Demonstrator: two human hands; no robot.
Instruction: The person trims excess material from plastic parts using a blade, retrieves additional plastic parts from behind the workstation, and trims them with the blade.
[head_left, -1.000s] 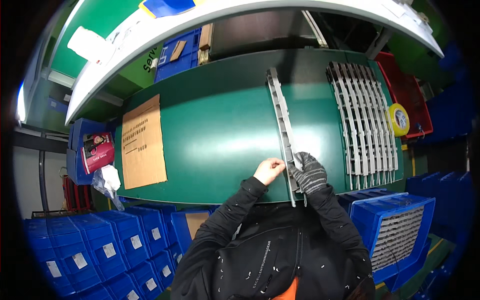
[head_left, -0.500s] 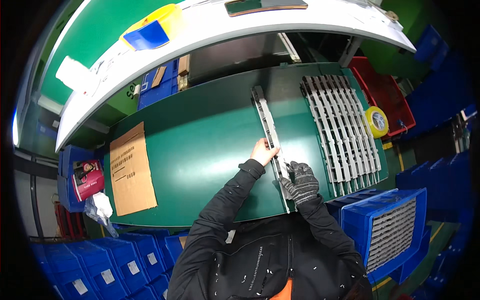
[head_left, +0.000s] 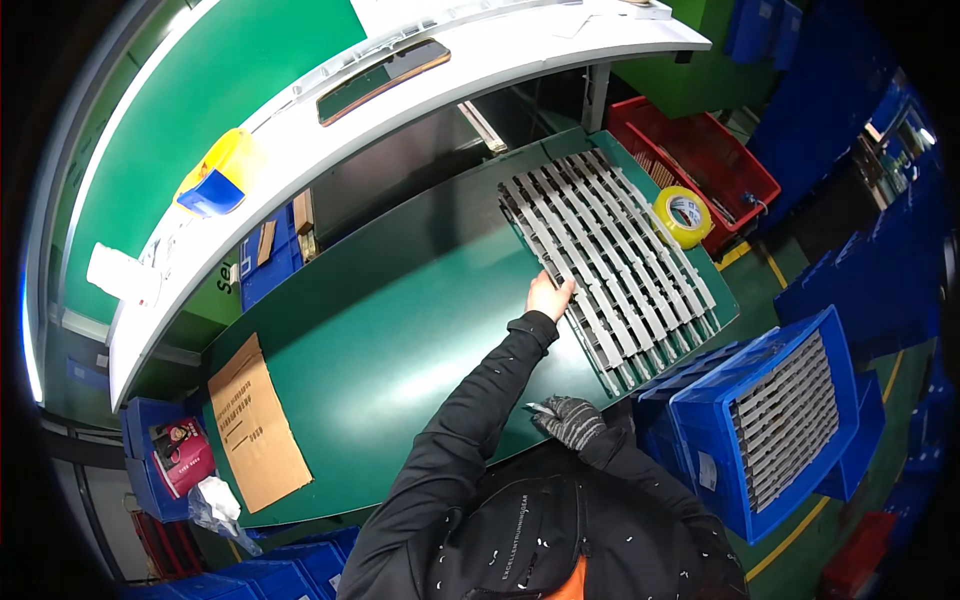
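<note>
left hand [head_left: 548,296] flat on grey strips [head_left: 610,255] | right hand [head_left: 570,420] seemingly pinching small tool [head_left: 537,408] | blue crate [head_left: 775,420] holds strips

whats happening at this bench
A person in a dark jacket leans over a green table. Their bare left hand rests on the near edge of a row of grey metal strips. The gloved right hand sits at the table's front edge, holding something small that I can't make out.

A row of long grey metal strips [head_left: 610,262] lay flat, side by side, slanting across the right end of the green table [head_left: 400,310], ends overhanging its near edge.
</note>
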